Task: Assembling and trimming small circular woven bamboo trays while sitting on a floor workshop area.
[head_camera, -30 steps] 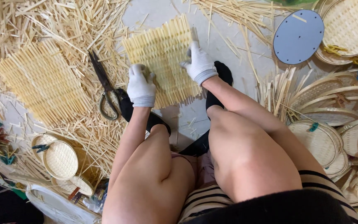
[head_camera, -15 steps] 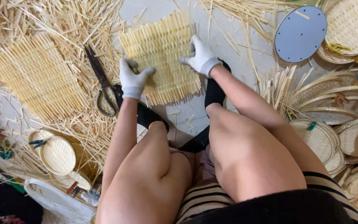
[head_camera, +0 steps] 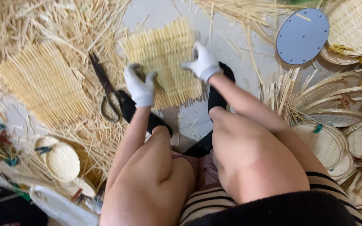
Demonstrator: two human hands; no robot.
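A pale woven bamboo mat [head_camera: 164, 56] lies on the grey floor between my feet in black socks. My left hand [head_camera: 140, 86], in a white glove, grips the mat's near left edge. My right hand [head_camera: 202, 62], also gloved in white, presses on the mat's right side with fingers curled over it. Black-handled scissors [head_camera: 107, 90] lie on the floor just left of my left hand. My bare knees fill the lower middle of the view.
A second, larger woven mat [head_camera: 47, 83] lies at left on heaps of loose bamboo strips. A blue oval board [head_camera: 302, 37] rests at top right. Stacks of round woven trays [head_camera: 336, 125] crowd the right side. Small round baskets [head_camera: 61, 161] sit at lower left.
Both hands have shifted slightly on the mat, and the mat has turned a little under them. The camera has drifted so the scene sits lower in view.
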